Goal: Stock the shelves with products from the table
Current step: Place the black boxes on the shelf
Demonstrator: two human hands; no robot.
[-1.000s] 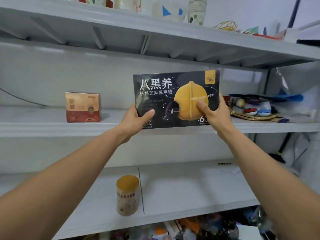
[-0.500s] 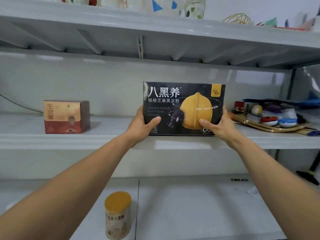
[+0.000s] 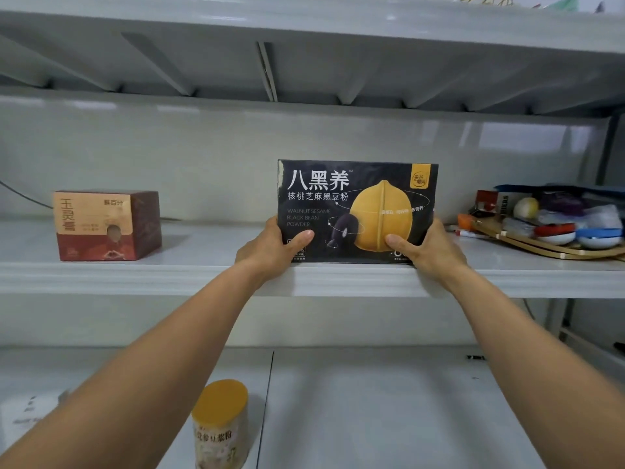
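Note:
A black box of walnut sesame black bean powder (image 3: 358,198), printed with a yellow walnut, stands upright on the middle shelf (image 3: 203,275) near its front edge. My left hand (image 3: 270,247) grips the box's lower left corner, thumb on the front face. My right hand (image 3: 426,248) grips the lower right corner the same way. The fingers of both hands are hidden behind the box.
A red and tan box (image 3: 106,225) stands on the same shelf to the left. A bamboo tray (image 3: 527,243) with small bowls and clutter lies at the right. A yellow-lidded can (image 3: 221,424) stands on the lower shelf. Another shelf hangs overhead.
Both hands have carried the black box forward and down until its bottom edge sits on the middle shelf. The camera has moved closer.

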